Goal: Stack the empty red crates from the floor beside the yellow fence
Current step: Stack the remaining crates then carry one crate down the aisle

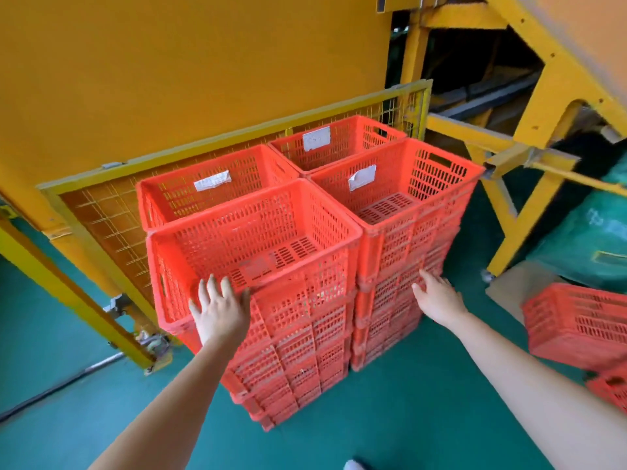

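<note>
Stacks: We saw the red perforated plastic crates (258, 228) in four stacks, touching one another in a block on the green painted floor (424, 401), just beside the yellow wire-mesh fence (101, 212).
Not yet stacked: Two more red crates (576, 327) lay on the floor near the right edge of the view, the bigger one tilted.
Left hand: The left hand (220, 310) lay flat, with fingers spread, on the near wall of the top crate of the near-left stack; it gripped nothing.
Right hand: The right hand (437, 296) had straight fingers at the wall of the near-right stack (400, 252); whether it touched, we could not tell.
Weight: The crates looked empty, so we judged them light.
Stiffness: They seemed to us rigid and not fragile; the grid should give friction.
Where to hold: We would take the cut-out handle slots (439, 160) on opposite walls, or hold under the thick rim.
Caution: A crate that is badly seated could make a stack lean.
</note>
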